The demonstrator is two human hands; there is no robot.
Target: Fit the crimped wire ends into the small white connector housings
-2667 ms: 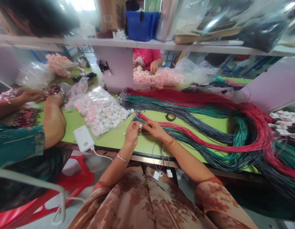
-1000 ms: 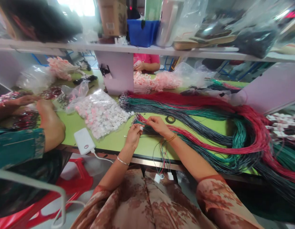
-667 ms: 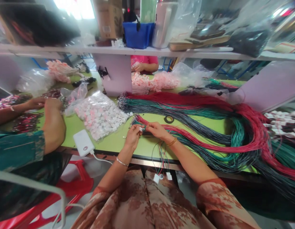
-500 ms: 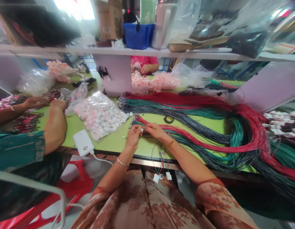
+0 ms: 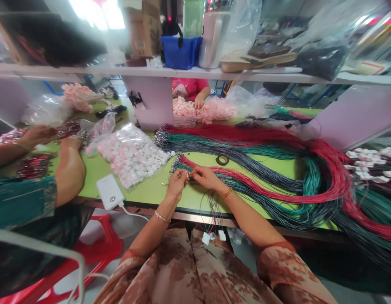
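Note:
My left hand (image 5: 177, 184) is closed in a pinch on a small white connector (image 5: 187, 173), mostly covered by the fingertips. Right beside it, my right hand (image 5: 207, 177) pinches a thin wire end against the connector; the fingers hide most of it. Below my right wrist, several thin red, green and black wires (image 5: 211, 207) hang over the table edge, with white connectors (image 5: 206, 238) at their lower ends. Behind my hands lies a bundle of red, green and dark wires (image 5: 259, 185), its metal-tipped ends (image 5: 177, 162) close to my left fingers.
A plastic bag of white connectors (image 5: 132, 156) lies left of my hands, near a white power bank (image 5: 109, 192). Black tape (image 5: 222, 160) sits behind my right hand. A larger wire bundle (image 5: 246, 131) curves rightward. Co-workers' hands (image 5: 70, 147) work at left and across the table.
My two hands stay together with only small finger shifts. The co-worker's hand across the table has moved down toward the pink pieces, and the left neighbour's hands have shifted slightly left.

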